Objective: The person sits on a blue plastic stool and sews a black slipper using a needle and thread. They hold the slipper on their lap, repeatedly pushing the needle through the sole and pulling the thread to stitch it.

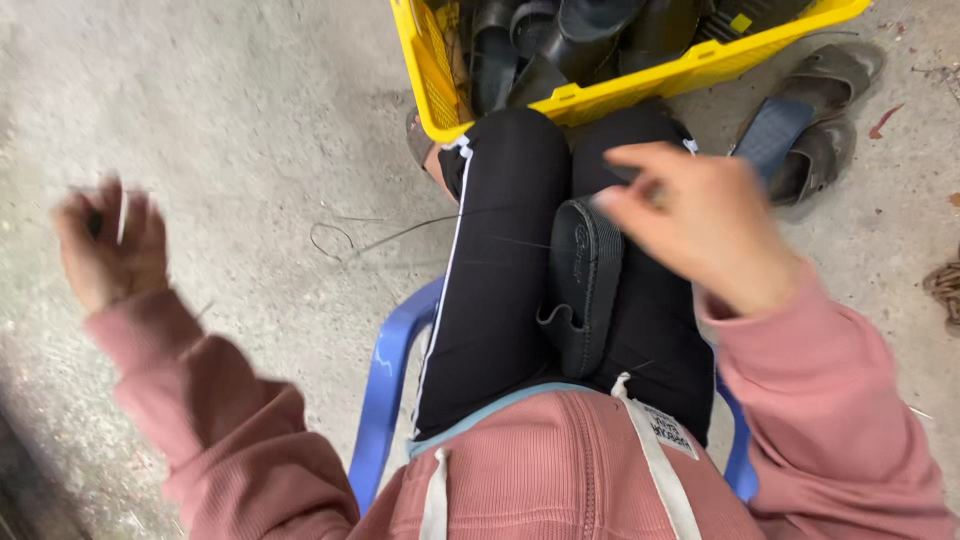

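A black sandal (583, 280) lies sole-side up between my thighs, which are in black trousers. My right hand (700, 220) hovers just right of its toe end with fingers pinched together, apparently on a thin dark thread (400, 235) that runs left across my leg. My left hand (108, 245) is raised far out to the left, blurred, fingers closed around a small thin object, possibly a needle.
A yellow plastic crate (600, 95) filled with black footwear stands just beyond my knees. Two worn sandals (815, 110) lie on the concrete floor (220, 120) at upper right. I sit on a blue plastic chair (385, 390).
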